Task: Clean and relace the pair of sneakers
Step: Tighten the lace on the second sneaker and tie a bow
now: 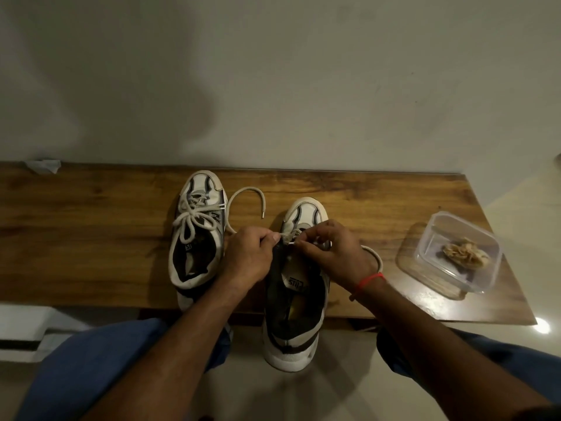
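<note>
Two white and grey sneakers stand on a wooden bench [91,238], toes towards the wall. The left sneaker [198,235] is laced and tied in a bow. The right sneaker [296,287] hangs over the bench's front edge with its heel towards me. My left hand [249,256] and my right hand [331,253] meet over its tongue, each pinching the white lace [246,192] near the upper eyelets. One free end of the lace curls on the bench between the sneakers. A loop of it shows behind my right wrist.
A clear plastic container [455,250] holding a crumpled tan cloth [466,253] sits at the bench's right end. A scrap of white paper [44,166] lies at the back left by the wall. My knees in blue trousers are under the front edge.
</note>
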